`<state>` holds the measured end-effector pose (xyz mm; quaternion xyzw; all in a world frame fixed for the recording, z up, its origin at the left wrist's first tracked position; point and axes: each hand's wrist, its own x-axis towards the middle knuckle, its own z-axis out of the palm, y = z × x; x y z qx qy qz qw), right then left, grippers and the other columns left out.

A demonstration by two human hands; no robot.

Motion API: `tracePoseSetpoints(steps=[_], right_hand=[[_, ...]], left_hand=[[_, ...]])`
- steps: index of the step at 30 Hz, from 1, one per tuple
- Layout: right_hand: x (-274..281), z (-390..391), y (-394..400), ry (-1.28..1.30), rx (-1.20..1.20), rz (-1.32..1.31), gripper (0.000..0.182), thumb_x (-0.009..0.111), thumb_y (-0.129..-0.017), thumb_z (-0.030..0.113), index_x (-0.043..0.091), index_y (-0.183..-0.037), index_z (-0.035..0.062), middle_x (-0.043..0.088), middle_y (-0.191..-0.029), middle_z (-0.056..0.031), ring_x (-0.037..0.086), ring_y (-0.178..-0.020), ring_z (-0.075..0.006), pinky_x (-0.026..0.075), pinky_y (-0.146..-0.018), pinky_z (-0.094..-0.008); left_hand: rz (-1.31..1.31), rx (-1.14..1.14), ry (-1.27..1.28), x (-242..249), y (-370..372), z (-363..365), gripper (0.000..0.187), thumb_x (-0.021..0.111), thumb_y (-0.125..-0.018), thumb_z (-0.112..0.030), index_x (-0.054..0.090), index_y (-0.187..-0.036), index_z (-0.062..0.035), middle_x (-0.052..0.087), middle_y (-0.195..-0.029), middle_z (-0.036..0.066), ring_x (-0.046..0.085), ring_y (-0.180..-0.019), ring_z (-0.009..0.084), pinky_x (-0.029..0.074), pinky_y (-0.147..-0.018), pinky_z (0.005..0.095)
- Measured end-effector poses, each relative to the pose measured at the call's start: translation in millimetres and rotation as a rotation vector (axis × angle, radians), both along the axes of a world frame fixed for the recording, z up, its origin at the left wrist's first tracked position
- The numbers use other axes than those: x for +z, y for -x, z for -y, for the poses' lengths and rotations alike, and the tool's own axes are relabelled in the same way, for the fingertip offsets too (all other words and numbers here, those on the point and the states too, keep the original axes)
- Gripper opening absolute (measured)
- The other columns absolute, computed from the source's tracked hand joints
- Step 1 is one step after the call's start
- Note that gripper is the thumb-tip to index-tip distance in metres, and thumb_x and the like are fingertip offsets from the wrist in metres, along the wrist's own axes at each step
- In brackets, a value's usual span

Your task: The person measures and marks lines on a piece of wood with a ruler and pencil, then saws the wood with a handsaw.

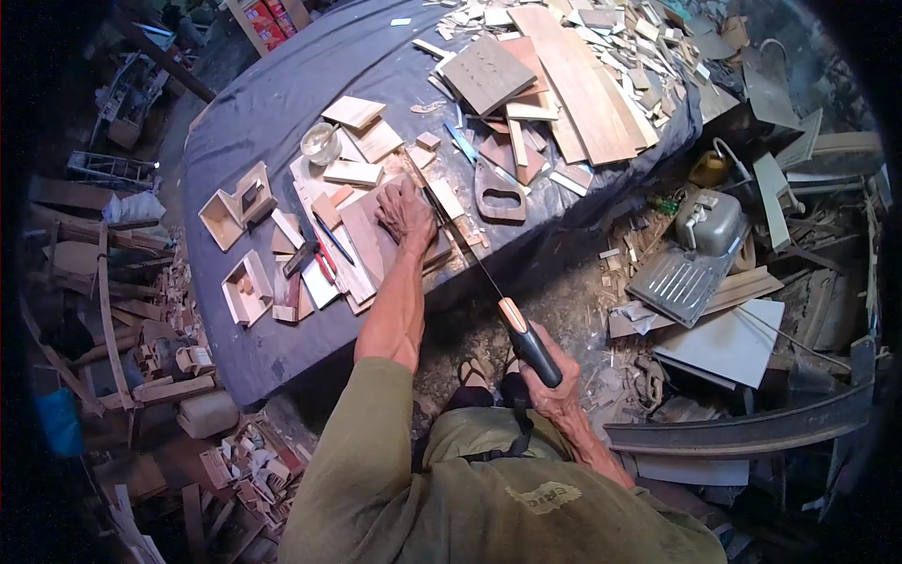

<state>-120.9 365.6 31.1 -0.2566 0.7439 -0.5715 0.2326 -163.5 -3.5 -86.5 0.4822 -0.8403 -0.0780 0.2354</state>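
Note:
My right hand (556, 381), low and in front of my body, is wrapped round the black and orange handle of a handsaw (519, 329). Its long thin blade runs forward over the table edge, along the right side of a brown wooden board (362, 224). On top of that board my left hand (406, 214) presses down, fingers bent and spread, close to the blade. A narrow light wood strip (445, 199) lies just right of the blade. Left of the board are a pencil (334, 241), red-handled pliers (325, 267) and a hammer (301, 258).
Open wooden boxes (246, 289) and a glass jar (320, 145) stand on the cloth-covered table (282, 362). A second saw (498, 193) lies to the right, near stacked planks (578, 85) and offcuts. A metal sink (691, 273) and scrap crowd the floor at right.

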Motion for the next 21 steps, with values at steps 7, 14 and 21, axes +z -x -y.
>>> tracePoseSetpoints(steps=[7, 14, 21], right_hand=[[-2, -33, -13, 0.018, -0.023, -0.103, 0.063, 0.062, -0.078, -0.003, 0.057, -0.14, 0.0055, 0.073, -0.1, -0.018, 0.069, -0.08, -0.0167, 0.053, -0.071, -0.0287], [4, 3, -8, 0.009, -0.026, -0.06, 0.06, 0.064, -0.078, -0.002, 0.058, -0.137, 0.0053, 0.071, -0.091, -0.0157, 0.065, -0.074, -0.0137, 0.052, -0.066, -0.0288], [-2, 5, -11, 0.027, -0.05, -0.12, 0.062, 0.066, -0.077, -0.001, 0.059, -0.138, 0.0056, 0.071, -0.093, -0.0152, 0.067, -0.072, -0.0156, 0.052, -0.067, -0.0292]], left_hand=[[-0.101, -0.076, 0.069, -10, -2, 3, 0.018, 0.059, -0.087, -0.016, 0.064, -0.104, -0.0104, 0.055, -0.104, 0.015, 0.049, -0.107, 0.0363, 0.039, -0.089, 0.0511], [-0.134, -0.161, 0.108, -10, -6, 4, 0.015, 0.062, -0.087, -0.015, 0.064, -0.1, -0.0072, 0.055, -0.1, 0.017, 0.051, -0.103, 0.0386, 0.043, -0.084, 0.0519], [-0.173, -0.11, 0.073, -12, -7, 3, 0.017, 0.065, -0.087, -0.014, 0.064, -0.101, -0.0057, 0.055, -0.101, 0.019, 0.05, -0.103, 0.039, 0.042, -0.084, 0.0537]])
